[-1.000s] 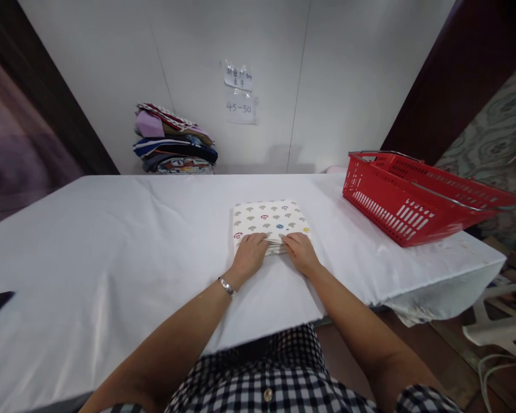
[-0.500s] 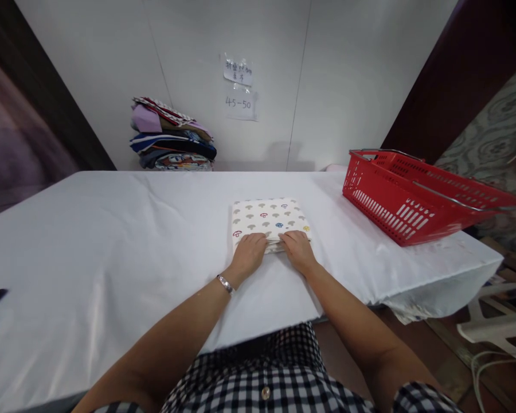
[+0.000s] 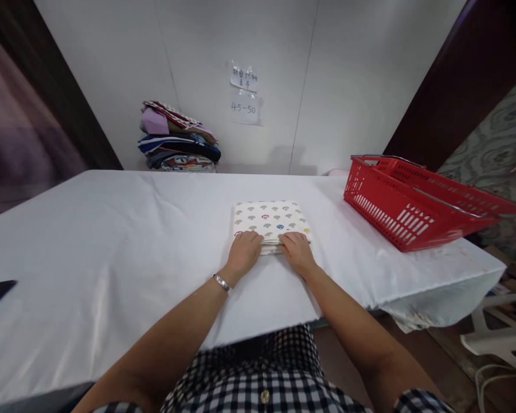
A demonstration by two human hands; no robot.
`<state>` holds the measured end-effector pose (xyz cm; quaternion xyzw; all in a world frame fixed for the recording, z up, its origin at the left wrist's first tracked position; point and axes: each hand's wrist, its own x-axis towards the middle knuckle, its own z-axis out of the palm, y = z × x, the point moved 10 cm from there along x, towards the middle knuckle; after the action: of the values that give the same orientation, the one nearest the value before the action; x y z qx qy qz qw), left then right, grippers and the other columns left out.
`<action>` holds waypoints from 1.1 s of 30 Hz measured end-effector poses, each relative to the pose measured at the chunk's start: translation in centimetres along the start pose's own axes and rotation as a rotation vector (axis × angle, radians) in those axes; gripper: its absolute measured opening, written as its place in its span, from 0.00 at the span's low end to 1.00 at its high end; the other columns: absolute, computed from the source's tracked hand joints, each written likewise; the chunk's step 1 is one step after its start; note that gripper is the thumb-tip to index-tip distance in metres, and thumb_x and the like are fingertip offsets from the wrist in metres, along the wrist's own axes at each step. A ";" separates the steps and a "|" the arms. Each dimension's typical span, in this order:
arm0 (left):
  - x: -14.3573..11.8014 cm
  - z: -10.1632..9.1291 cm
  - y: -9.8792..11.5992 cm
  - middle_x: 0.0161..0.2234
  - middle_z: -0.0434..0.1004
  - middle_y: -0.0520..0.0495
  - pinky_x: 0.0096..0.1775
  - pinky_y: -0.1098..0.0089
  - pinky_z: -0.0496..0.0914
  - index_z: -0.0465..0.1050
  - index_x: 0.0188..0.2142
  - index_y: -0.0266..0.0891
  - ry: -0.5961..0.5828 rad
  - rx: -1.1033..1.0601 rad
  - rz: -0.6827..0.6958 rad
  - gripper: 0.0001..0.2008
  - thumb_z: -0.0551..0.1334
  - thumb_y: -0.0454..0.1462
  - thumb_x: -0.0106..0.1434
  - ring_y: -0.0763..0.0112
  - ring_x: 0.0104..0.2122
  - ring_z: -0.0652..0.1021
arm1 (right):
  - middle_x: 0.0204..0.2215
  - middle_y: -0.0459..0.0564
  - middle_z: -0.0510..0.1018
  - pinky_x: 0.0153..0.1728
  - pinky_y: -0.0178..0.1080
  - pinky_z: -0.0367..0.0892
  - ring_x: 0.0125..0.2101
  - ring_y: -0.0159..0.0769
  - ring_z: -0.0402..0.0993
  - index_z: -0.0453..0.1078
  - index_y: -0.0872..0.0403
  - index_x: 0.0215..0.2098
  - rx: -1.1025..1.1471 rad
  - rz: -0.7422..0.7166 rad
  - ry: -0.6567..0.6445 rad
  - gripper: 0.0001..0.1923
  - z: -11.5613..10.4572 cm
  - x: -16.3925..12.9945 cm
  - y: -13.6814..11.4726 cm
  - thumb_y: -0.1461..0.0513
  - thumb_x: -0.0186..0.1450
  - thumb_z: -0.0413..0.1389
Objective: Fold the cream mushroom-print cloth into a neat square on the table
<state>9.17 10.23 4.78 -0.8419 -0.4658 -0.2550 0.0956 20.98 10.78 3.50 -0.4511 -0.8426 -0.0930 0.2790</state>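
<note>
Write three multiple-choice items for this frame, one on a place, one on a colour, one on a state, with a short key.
1. Where does the red plastic basket stand?
A. on the white-covered table, toward its right end
B. on the floor
C. on top of the clothes pile

2. What colour is the ground of the folded mushroom-print cloth?
A. navy
B. cream white
C. red

3. How are the left hand and right hand placed?
A. both lifted clear of the table
B. one inside the basket
C. both resting on the near edge of the folded cloth

Key: 1 A, the basket sits on the table's right part, beyond the cloth. 2 B, the fabric is pale with small grey, red and blue mushrooms. 3 C, the fingers of both hands lie on the cloth's near edge; the stack of folded clothes at the wall is untouched.
</note>
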 end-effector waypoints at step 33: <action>-1.3 -0.6 -2.5 0.37 0.74 0.45 0.39 0.60 0.66 0.74 0.38 0.42 -0.012 -0.091 -0.160 0.18 0.53 0.25 0.53 0.60 0.40 0.72 | 0.40 0.52 0.74 0.44 0.42 0.56 0.41 0.41 0.64 0.70 0.53 0.42 -0.044 0.084 -0.004 0.17 -0.9 -1.7 3.1 0.72 0.61 0.47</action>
<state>6.31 10.37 4.39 -0.8069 -0.5202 -0.2776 0.0339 24.58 10.99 2.96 -0.4922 -0.8214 -0.0989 0.2708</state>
